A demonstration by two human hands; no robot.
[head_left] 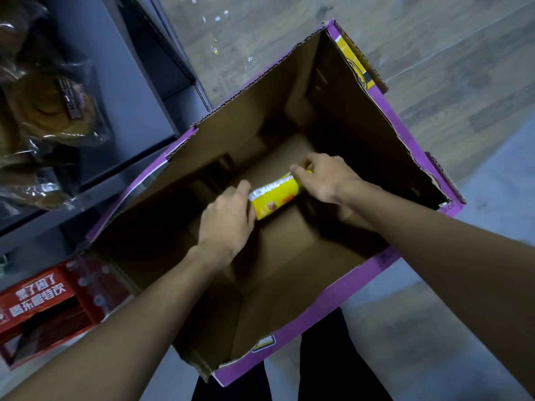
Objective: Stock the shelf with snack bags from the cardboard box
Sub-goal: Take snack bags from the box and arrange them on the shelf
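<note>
Near done, I'd judge: cardboard box (pixel 385 134) holds one yellow snack bag (pixel 275 196) on its bottom. Left hand (pixel 224 219) and right hand (pixel 324 176) grip its ends. Shelf (pixel 95 91) beside, part stocked.

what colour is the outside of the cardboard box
Purple, with yellow printed patches; the cardboard box shows best in the head view.

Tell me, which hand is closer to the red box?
Left. The left hand grips the end of the yellow snack bag nearest the red box; the right hand pinches the other end, farther away.
</note>
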